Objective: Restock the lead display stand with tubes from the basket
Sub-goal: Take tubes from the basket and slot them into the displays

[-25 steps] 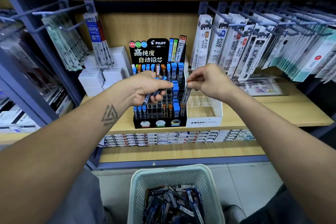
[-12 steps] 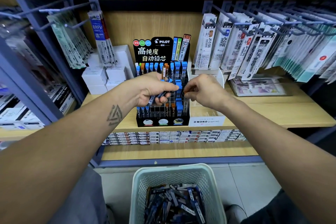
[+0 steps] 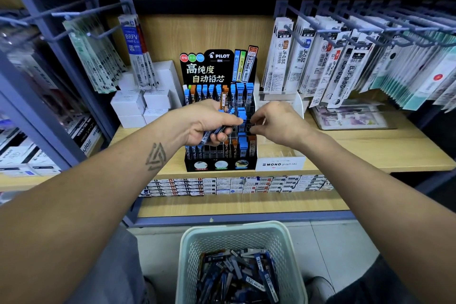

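The black Pilot lead display stand (image 3: 219,166) stands on the wooden shelf, its tiered slots partly filled with blue- and orange-capped tubes. My left hand (image 3: 209,123) grips a bundle of lead tubes (image 3: 217,128) in front of the stand's middle rows; an orange tube sticks up from the bundle. My right hand (image 3: 278,123) is at the stand's right column, with thumb and fingertips pinching a dark tube (image 3: 249,126) at a middle-row slot; the fingers hide most of the tube. Below me on the floor, the pale green basket (image 3: 187,254) holds several loose tubes (image 3: 237,274).
A clear MONO display box (image 3: 280,164) sits right of the stand. White boxes (image 3: 128,103) are stacked to its left. Refill packs hang on hooks at right (image 3: 320,61) and left (image 3: 98,57). Flat boxes (image 3: 234,185) line the lower shelf.
My right hand has brought its tube down and left, from in front of the stand's right edge to a middle-row slot. My left hand stays put with its bundle.
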{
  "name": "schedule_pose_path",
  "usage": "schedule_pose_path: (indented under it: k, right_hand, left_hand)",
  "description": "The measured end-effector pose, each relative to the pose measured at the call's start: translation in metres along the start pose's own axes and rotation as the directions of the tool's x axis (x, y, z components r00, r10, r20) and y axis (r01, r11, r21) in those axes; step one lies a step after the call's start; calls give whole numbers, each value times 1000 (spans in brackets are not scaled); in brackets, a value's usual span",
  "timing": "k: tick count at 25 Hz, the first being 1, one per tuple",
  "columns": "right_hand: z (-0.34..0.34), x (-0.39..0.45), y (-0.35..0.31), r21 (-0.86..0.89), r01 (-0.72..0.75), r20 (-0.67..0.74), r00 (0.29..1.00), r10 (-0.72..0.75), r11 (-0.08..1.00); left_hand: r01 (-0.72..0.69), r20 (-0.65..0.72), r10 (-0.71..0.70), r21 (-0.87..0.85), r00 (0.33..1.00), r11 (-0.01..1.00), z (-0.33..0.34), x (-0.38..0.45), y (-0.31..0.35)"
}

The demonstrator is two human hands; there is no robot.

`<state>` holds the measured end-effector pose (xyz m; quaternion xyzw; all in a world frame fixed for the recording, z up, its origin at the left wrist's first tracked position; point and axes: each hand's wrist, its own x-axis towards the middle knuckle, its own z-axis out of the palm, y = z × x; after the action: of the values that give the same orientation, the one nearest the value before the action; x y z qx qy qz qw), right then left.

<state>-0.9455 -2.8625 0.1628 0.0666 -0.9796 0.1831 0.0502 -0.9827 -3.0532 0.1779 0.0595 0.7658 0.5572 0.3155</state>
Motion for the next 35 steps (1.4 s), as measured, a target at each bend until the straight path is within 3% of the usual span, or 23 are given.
schedule_pose_path:
  k: [2, 6, 7, 9, 12, 18, 20, 22, 24, 25, 26, 29, 32, 35]
  right_hand:
    - [-12, 0, -4, 43, -14, -77, 997, 18, 999]
    - [-22, 0, -20, 501, -42, -141, 982, 129, 864]
    - [-20, 1, -21, 483, -41, -137, 983, 121, 875]
    - [-15, 4, -17, 234, -42, -107, 992, 68, 971]
    - [-5, 3, -10, -42, -32, 56, 998, 34, 999]
    - [7, 4, -6, -135, -42, 120, 991, 58, 990]
    - [2, 8, -8, -40, -71, 75, 994, 74, 997]
    - [-5, 9, -18, 309, -111, 4, 993, 116, 945]
    - [-10, 7, -30, 693, -88, 6, 993, 116, 716]
    - [-10, 7, -34, 786, -64, 18, 997, 81, 615]
    - [-9, 6, -36, 824, -40, 23, 999, 38, 565]
    - [-4, 8, -41, 828, 18, -5, 1000, -24, 560]
    - [-5, 14, -38, 854, 8, -67, 993, 95, 520]
    - [-9, 19, -32, 873, -28, -80, 977, 198, 486]
  left_hand:
    - [7, 18, -7, 2, 1000, 1000, 0, -1, 0]
    - [9, 67, -10, 18, 998, 1000, 2, -5, 1]
    - [8, 70, -10, 23, 998, 1000, 3, -5, 1]
    - [9, 65, -11, 29, 998, 1000, 4, -6, 0]
    - [12, 57, -13, 28, 998, 1000, 1, -7, 0]
    - [12, 57, -14, 32, 998, 999, 2, -8, -1]
    - [7, 62, -10, 37, 998, 999, 3, -8, -2]
    - [9, 75, -12, 47, 997, 999, 3, -7, -3]
    - [13, 92, -19, 62, 996, 998, 2, -7, -4]
    - [14, 101, -22, 72, 995, 997, 2, -8, -3]
    - [15, 112, -24, 82, 993, 997, 2, -9, -3]
    - [22, 133, -38, 121, 990, 992, 1, -13, -3]
    - [42, 144, -58, 112, 988, 993, -3, -19, -2]
    - [75, 62, -81, 94, 995, 993, -22, -23, -1]
